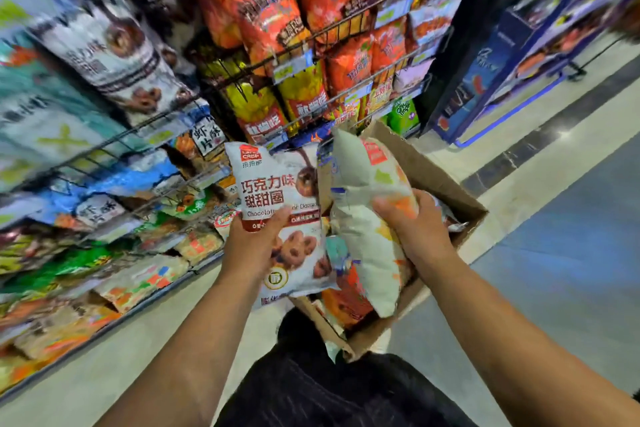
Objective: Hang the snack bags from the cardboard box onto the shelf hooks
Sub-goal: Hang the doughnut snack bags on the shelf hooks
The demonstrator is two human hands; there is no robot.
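Store shelves (114, 149) rise far left; left hand (254, 246) grasps the upright doughnut bag (277, 204), nearest them; right hand (415, 229) grasps a pale bag (363, 218) above the cardboard box (440, 177).

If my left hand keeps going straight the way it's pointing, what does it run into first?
Probably the shelf rack: the left hand, gripping the chocolate doughnut bag, points up and forward toward its lower rows of bags. Depth is unclear here.

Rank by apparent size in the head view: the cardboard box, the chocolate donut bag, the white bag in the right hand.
1. cardboard box, though bags hide much of it.
2-3. chocolate donut bag and white bag: look alike in size; the white one is turned edge-on, so unranked.
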